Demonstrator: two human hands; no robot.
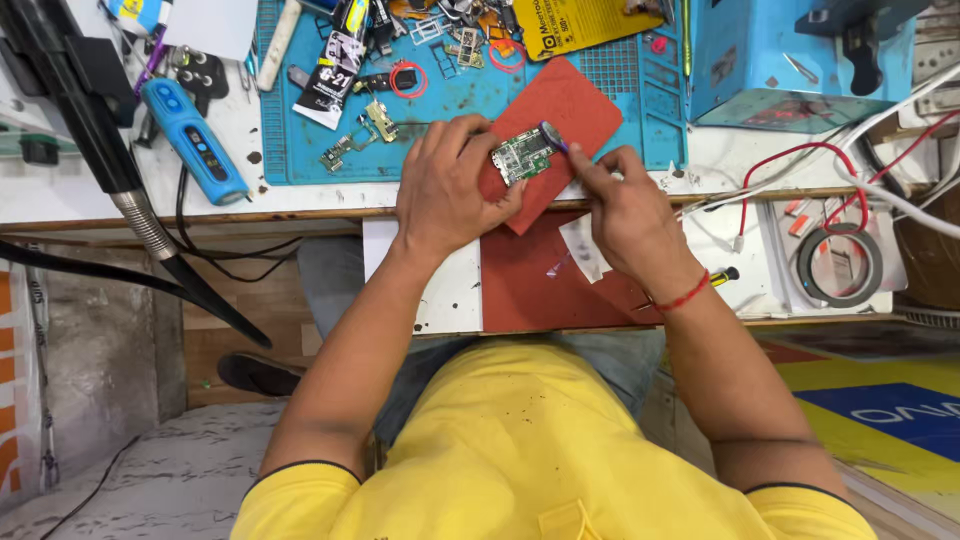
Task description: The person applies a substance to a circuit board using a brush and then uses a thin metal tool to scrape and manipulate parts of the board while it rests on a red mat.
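My left hand [447, 185] pinches a small green circuit board [522, 155] by its left edge, holding it over a red rubber pad [575, 110]. My right hand [625, 205] grips a thin tool with a purple-grey tip [553, 136] that touches the board's upper right corner. Both hands hover at the front edge of the white workbench [90, 190]. A red thread bracelet circles my right wrist.
A blue work mat [450, 95] behind the pad carries loose board parts, red rings and a glue tube [333, 65]. A blue handheld device [193, 140] lies left, a black stand arm [110, 160] crosses far left. Tape roll [840, 265] and cables lie right.
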